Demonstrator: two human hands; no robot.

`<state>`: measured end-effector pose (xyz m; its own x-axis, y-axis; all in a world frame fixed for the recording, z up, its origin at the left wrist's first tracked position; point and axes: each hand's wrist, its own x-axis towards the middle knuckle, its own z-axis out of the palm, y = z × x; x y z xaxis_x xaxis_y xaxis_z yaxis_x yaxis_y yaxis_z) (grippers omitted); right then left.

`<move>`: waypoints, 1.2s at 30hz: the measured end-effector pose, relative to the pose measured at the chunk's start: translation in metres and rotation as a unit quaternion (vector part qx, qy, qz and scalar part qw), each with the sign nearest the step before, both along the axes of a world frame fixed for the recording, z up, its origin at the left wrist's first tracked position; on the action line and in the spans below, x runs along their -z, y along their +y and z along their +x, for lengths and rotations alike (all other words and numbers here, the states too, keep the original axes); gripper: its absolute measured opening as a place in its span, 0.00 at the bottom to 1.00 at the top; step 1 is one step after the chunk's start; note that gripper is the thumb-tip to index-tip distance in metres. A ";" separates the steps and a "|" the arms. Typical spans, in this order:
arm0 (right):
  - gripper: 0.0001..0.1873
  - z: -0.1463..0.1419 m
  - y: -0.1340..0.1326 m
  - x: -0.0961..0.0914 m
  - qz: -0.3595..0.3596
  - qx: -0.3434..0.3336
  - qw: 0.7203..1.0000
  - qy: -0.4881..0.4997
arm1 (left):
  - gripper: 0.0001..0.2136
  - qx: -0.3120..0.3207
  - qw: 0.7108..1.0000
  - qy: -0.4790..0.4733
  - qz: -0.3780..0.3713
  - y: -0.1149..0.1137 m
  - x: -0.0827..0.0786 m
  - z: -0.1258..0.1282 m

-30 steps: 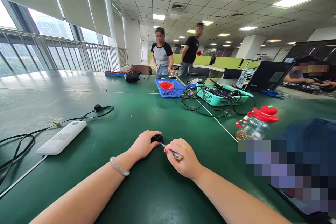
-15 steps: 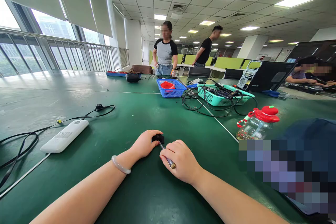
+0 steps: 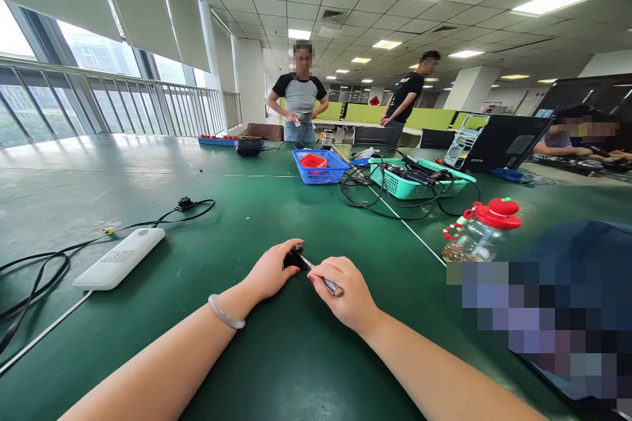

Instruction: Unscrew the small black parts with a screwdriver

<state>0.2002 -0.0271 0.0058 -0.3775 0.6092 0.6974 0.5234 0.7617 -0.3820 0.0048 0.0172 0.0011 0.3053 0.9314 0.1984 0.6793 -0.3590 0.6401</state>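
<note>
At the middle of the green table, my left hand (image 3: 271, 271) grips a small black part (image 3: 291, 259) between thumb and fingers. Much of that part is hidden by the hand, so its exact kind does not show. My right hand (image 3: 346, 293) is closed around a slim screwdriver-like tool (image 3: 326, 282) with a metal shaft and a brownish handle end. The tool slants away from me to the upper left, its tip at the black part; whether it sits in a screw is too small to see.
A white power strip (image 3: 121, 258) with black cables lies left. Beyond are a blue basket (image 3: 320, 175) holding a red tray and a teal basket (image 3: 405, 189) of cables. A red-lidded bottle (image 3: 476, 240) stands right. Two people stand past the table; others sit far right.
My right hand has shifted slightly right and up, with the tool at a flatter slant. The black part appears turned in my left hand. Both standing people have changed position.
</note>
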 end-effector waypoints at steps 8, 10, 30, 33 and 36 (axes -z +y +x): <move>0.13 0.005 0.014 0.005 -0.092 0.071 0.990 0.075 | 0.30 0.013 1.000 0.015 -0.009 -0.002 0.000 -0.001; 0.14 0.007 0.017 0.006 -0.110 0.091 0.983 0.111 | 0.29 0.015 0.999 0.033 -0.002 -0.002 0.001 -0.001; 0.22 0.003 0.011 0.002 -0.194 0.065 0.964 0.171 | 0.19 0.007 0.997 0.080 -0.003 -0.002 -0.002 -0.001; 0.23 0.002 0.010 0.002 -0.186 0.064 0.965 0.175 | 0.19 0.004 0.996 0.084 -0.001 -0.002 -0.002 -0.001; 0.22 0.003 0.011 0.003 -0.207 0.056 0.961 0.173 | 0.19 0.012 0.996 0.089 0.000 -0.001 -0.002 -0.002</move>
